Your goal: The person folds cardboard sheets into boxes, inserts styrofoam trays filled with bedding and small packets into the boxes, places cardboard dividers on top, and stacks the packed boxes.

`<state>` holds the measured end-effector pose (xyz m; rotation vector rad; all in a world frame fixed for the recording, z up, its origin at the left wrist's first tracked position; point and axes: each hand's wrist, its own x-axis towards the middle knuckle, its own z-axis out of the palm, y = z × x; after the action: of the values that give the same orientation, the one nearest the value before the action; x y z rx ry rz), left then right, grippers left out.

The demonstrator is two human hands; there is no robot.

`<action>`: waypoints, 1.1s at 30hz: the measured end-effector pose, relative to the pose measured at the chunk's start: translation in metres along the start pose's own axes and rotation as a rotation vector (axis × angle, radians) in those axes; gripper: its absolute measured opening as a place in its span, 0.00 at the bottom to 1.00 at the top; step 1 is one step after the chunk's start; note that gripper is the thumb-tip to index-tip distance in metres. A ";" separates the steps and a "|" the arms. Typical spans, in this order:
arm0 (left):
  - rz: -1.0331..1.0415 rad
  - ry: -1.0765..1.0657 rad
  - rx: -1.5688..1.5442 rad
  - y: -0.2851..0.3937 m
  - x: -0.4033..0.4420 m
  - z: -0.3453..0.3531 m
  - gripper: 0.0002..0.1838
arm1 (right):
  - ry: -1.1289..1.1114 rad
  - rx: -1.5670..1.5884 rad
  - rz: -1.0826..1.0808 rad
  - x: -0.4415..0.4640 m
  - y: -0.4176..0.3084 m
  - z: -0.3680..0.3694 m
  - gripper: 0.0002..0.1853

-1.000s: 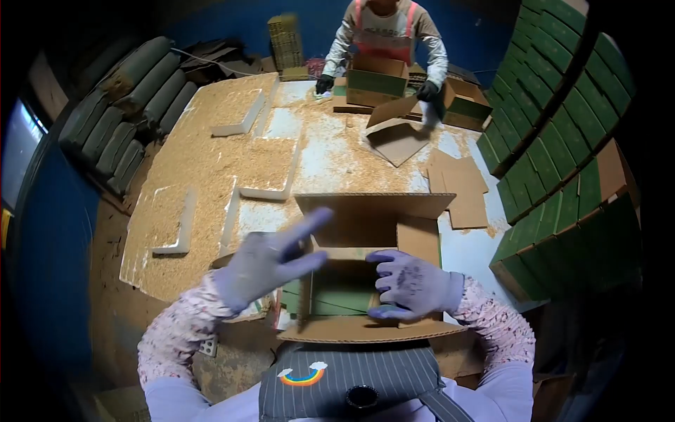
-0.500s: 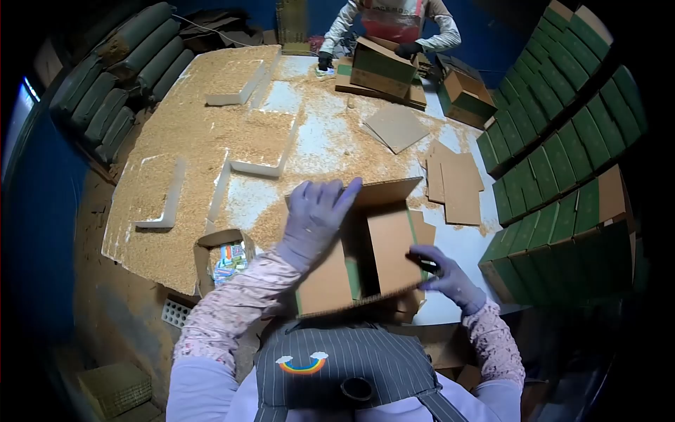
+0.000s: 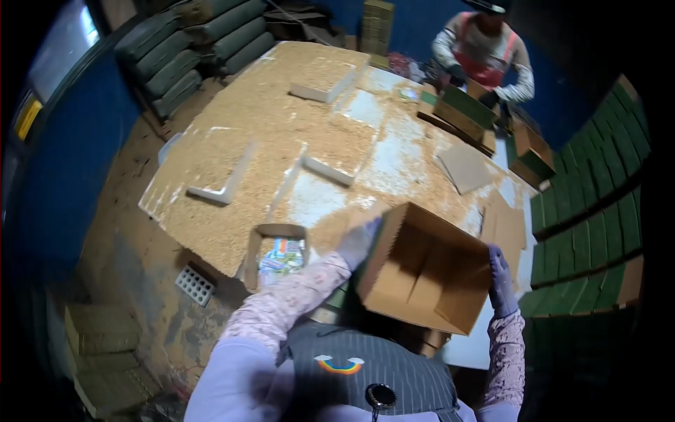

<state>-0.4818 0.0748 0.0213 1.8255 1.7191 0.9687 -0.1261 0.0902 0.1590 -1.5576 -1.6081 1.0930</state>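
Note:
An open cardboard box (image 3: 422,271), tilted with its brown inside facing me, is held between my two gloved hands. My left hand (image 3: 358,243) is at its left side, fingers partly blurred and hidden behind the wall. My right hand (image 3: 501,281) grips the right wall, with its fingers bent at the upper right corner. Beside my left forearm sits a small open carton (image 3: 254,261) holding colourful printed packets (image 3: 283,259). Green cardboard (image 3: 337,297) shows beneath the held box.
Sawdust-like shavings and white strips (image 3: 329,171) cover much of the table (image 3: 211,243). Across it a person (image 3: 485,53) handles a green box (image 3: 464,109). Flat cardboard pieces (image 3: 465,167) lie at the right, near stacked green boxes (image 3: 587,190). An egg-tray-like block (image 3: 195,284) stands lower left.
The box has turned over so its open inside faces me, its flaps no longer spread. My hands have shifted to its sides. The view has swung left, and the co-worker's box has tilted.

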 end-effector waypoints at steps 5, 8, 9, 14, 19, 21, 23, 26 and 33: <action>-0.045 0.401 0.127 -0.031 -0.009 -0.109 0.30 | 0.059 0.083 0.002 -0.007 0.065 0.013 0.19; -0.622 1.051 0.382 -0.156 -0.007 -0.217 0.37 | 0.163 0.098 0.051 -0.012 0.109 0.007 0.19; -0.893 1.161 0.472 -0.218 -0.013 -0.229 0.42 | 0.199 0.047 0.065 -0.009 0.126 -0.001 0.20; -1.323 0.565 0.394 -0.299 0.007 -0.261 0.40 | 0.260 -0.085 -0.069 0.000 0.172 -0.016 0.22; -0.788 1.350 -0.573 -0.274 0.047 -0.267 0.51 | 0.234 0.299 0.262 -0.020 0.078 0.023 0.25; -0.667 1.360 -0.897 -0.241 0.053 -0.276 0.56 | 0.262 0.262 0.257 -0.021 0.065 0.026 0.23; -0.572 1.269 -1.198 -0.262 0.044 -0.268 0.49 | 0.221 0.181 0.176 -0.021 0.083 0.016 0.22; -0.532 0.840 -1.402 -0.192 0.021 -0.258 0.41 | 0.158 0.161 0.098 -0.023 0.090 0.016 0.18; -0.184 -0.112 -1.130 0.028 0.042 -0.175 0.34 | 0.089 0.076 0.167 0.014 0.022 0.021 0.22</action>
<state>-0.5943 0.0877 0.1636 0.9242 0.8814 1.3247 -0.1361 0.1003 0.1290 -1.6892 -1.3823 1.1419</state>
